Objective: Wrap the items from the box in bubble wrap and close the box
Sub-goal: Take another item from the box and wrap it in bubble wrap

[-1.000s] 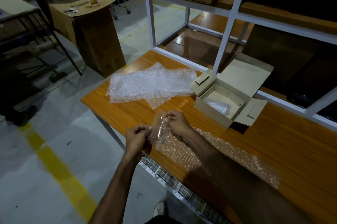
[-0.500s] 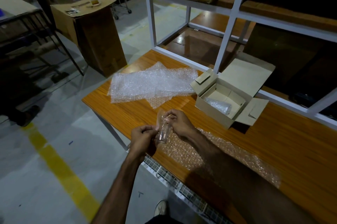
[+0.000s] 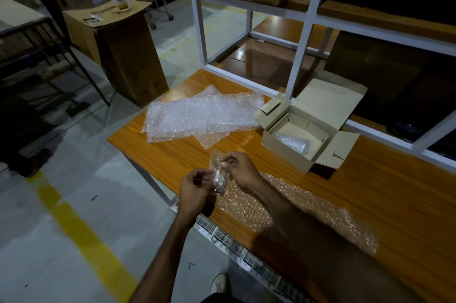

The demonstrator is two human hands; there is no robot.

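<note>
Both hands pinched small clear item, left hand at 9 o'clock, right hand at 1; judged light, slippery, fragile; grip its ends.

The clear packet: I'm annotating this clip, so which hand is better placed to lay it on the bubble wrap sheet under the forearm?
Probably the right hand: it pinches the clear packet's top, directly above the bubble wrap sheet. The left hand is over the table edge.

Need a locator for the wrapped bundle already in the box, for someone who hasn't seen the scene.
Start at the wooden table. Near its back edge, by the white shelf frame, stands an open cardboard box. The wrapped bundle lies inside it, the only bubble wrap off the tabletop.
</note>
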